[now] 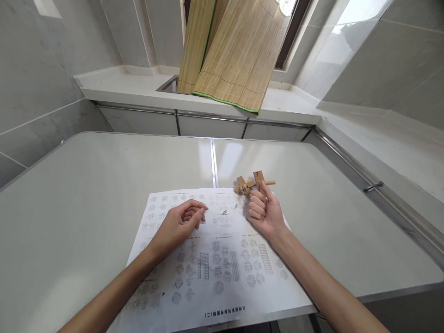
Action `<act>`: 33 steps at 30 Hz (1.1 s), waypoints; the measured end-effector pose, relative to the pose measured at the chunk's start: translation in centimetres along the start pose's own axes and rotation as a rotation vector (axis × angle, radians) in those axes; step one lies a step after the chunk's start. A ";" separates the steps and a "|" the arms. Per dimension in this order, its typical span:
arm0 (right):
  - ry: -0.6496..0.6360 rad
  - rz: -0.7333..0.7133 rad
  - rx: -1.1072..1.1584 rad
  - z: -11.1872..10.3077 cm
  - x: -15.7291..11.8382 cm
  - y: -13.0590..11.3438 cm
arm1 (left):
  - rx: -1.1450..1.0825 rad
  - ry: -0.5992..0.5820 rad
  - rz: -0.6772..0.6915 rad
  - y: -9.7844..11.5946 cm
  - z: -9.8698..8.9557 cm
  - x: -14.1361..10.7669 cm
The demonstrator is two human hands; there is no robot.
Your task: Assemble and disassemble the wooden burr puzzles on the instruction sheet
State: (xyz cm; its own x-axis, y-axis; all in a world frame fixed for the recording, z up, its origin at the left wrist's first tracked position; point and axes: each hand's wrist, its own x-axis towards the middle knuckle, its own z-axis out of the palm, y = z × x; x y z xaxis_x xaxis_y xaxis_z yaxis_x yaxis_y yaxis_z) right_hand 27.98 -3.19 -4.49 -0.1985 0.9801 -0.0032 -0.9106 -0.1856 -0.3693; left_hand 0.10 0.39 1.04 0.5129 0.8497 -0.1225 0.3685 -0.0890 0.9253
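My right hand (265, 210) has its fingers curled in, with the thumb raised against a light wooden puzzle piece (258, 176) that bears a dark handwritten mark. Just left of that hand, several more wooden puzzle pieces (243, 186) lie in a small cluster at the sheet's far edge. A thin wooden stick end (270, 182) sticks out to the right behind the thumb; which piece it belongs to I cannot tell. Over the left part of the printed sheet (229, 296) rests my left hand (185, 216), loosely bent, thumb and forefinger apart, nothing visible in it.
The sheet carries small diagrams and lies on a pale table (86, 194) with a metal seam (213, 162) down its middle. Beyond the table runs a white ledge (128, 92). A bamboo mat (239, 55) with green edging hangs over it by the window.
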 end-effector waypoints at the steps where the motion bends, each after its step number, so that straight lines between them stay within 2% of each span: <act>1: 0.000 -0.002 0.008 -0.1 0.0 0.0 | 0.002 0.004 0.000 0.1 0.0 0.0; 17: 0.089 0.052 0.111 -0.4 0.7 -0.5 | 0.012 0.001 -0.031 0.6 -0.1 0.0; 28: 0.140 -0.091 -0.117 -0.2 0.6 -0.4 | 0.009 0.009 0.003 0.6 -0.2 0.0; 33: 0.224 -0.205 -0.253 1.0 0.4 -0.2 | 0.023 0.012 0.008 0.5 -0.4 0.0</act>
State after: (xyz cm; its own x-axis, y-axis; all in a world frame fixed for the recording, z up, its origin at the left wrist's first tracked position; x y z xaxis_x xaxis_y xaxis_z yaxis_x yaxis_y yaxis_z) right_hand 27.71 -2.80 -3.47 0.0874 0.9913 -0.0982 -0.7996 0.0110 -0.6004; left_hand 0.00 0.53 1.61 0.5067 0.8549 -0.1112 0.3821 -0.1071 0.9179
